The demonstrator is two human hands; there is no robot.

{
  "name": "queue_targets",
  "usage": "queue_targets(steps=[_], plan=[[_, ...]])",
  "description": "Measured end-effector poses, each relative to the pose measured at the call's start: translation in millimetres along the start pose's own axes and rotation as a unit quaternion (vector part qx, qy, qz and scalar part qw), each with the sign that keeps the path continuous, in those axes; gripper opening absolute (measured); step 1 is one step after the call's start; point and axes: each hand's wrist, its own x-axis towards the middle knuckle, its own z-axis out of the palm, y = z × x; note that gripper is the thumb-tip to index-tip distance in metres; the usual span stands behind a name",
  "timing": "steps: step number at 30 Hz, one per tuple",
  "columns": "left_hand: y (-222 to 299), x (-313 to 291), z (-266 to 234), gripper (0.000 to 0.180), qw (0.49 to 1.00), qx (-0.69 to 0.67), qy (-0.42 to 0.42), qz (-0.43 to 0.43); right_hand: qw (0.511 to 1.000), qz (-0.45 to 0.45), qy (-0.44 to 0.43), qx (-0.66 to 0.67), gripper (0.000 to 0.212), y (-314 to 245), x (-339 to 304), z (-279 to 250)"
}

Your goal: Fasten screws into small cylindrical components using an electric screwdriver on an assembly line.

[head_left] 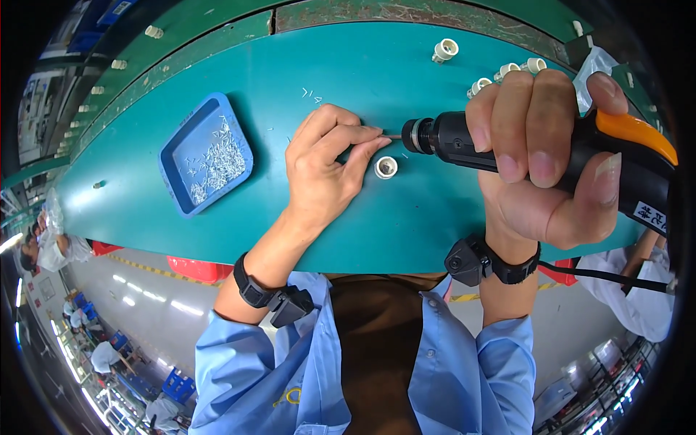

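My right hand is wrapped round a black and orange electric screwdriver, which points left with a cord behind it. Its thin bit reaches the fingertips of my left hand. Thumb and forefinger there are pinched together at the bit's tip; whatever small piece they hold is hidden. Just below the bit, a cream lamp socket stands on the green bench, opening upward and apart from both hands. To the left, a blue tray holds a heap of small silver screws.
A few loose screws lie beyond my left hand. More cream sockets stand at the far right, several partly behind my right hand. A raised green ledge borders the far edge. Red stools and other people flank the bench.
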Motion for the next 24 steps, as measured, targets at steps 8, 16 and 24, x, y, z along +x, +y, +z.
queue_targets(steps=[8, 16, 24], plan=[[-0.2, -0.6, -1.8, 0.017, 1.0, 0.005, -0.014, -0.007, 1.0, 0.008, 0.018, -0.011, 0.043, 2.4, -2.9, 2.4], [0.5, -1.8, -10.2, 0.014, 0.997, -0.063, 0.015, -0.051, 0.999, 0.031, 0.026, -0.029, 0.042, 0.1, 0.7, 15.2], [23.9, -37.4, -12.2, 0.017, 0.98, -0.126, 0.119, -0.099, 0.99, -0.066, 0.121, -0.036, 0.04, -11.8, -3.1, -2.1]])
